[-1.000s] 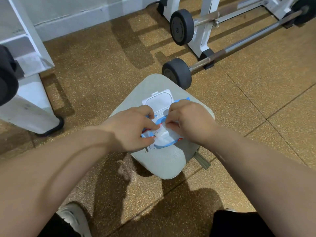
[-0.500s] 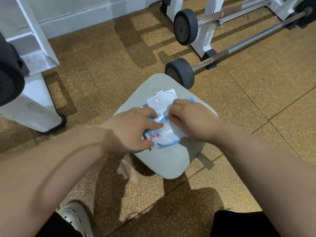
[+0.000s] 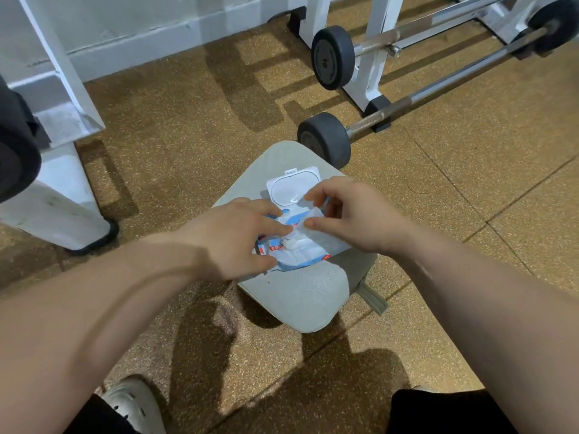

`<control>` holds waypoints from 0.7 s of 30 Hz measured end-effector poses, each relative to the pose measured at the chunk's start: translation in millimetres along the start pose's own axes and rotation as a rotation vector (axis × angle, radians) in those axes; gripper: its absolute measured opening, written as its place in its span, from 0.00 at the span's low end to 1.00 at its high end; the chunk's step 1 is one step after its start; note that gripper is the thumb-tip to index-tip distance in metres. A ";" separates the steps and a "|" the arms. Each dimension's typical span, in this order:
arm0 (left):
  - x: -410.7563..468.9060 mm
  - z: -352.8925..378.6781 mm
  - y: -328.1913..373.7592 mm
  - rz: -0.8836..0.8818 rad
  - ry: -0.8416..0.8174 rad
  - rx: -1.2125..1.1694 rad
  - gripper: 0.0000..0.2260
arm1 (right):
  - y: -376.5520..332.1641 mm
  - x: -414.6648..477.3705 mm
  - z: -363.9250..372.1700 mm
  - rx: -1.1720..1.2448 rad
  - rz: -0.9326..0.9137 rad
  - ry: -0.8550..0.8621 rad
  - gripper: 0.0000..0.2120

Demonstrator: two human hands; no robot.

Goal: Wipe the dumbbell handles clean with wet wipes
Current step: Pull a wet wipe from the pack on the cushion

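Starting from the brown speckled rubber floor [image 3: 188,145], you have the white metal rack [image 3: 372,57] at the far side. Beside its black foot lies the long chrome-handled dumbbell [image 3: 438,92] with dark round weights, well apart from your hands and not yet wiped. Nearer you sits the grey padded surface [image 3: 300,292], and on it the blue and white wet wipe pack [image 3: 300,255] with its white flip lid [image 3: 293,186] thrown open.

Half a second ago both hands were bunched tight over the opening. Now your right hand [image 3: 354,214] has lifted away and pinches a white wet wipe [image 3: 310,220] between thumb and fingertips, the sheet partly drawn out with its tail still in the opening. Your left hand [image 3: 232,236] lies with fingers nearly straight, pressing the pack down.

I judge the wipe is almost free: keep the pack pinned as you pull, then carry the sheet over to the handle, where cleaning has yet to begin.
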State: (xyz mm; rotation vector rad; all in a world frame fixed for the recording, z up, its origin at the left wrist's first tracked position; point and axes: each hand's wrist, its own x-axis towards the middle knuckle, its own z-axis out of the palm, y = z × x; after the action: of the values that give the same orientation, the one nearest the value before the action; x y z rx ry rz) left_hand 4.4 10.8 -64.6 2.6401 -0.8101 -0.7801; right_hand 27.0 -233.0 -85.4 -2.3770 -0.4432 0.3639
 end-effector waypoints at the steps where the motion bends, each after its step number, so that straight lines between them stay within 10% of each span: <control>1: 0.4 -0.1 0.1 0.001 0.002 0.002 0.30 | 0.7 -0.4 2.5 -0.068 -0.050 0.005 0.11; 5: 1.0 0.0 1.2 0.002 0.009 0.007 0.29 | -1.3 0.3 10.8 -0.040 -0.109 0.128 0.03; 11: 1.6 0.6 1.5 -0.015 0.008 0.012 0.31 | 4.2 4.0 7.6 0.525 0.339 0.209 0.16; 18: 3.4 1.0 0.8 0.002 0.022 -0.009 0.29 | -4.3 5.0 9.8 0.100 0.120 0.171 0.07; 21: 3.9 1.6 1.5 -0.008 0.028 -0.011 0.29 | -3.8 6.6 9.7 0.325 0.232 0.255 0.13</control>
State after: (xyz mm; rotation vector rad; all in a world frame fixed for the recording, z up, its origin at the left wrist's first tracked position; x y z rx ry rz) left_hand 5.6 7.3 -66.9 2.6401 -0.7860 -0.7464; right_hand 28.6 -222.1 -90.9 -2.1204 0.0125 0.2127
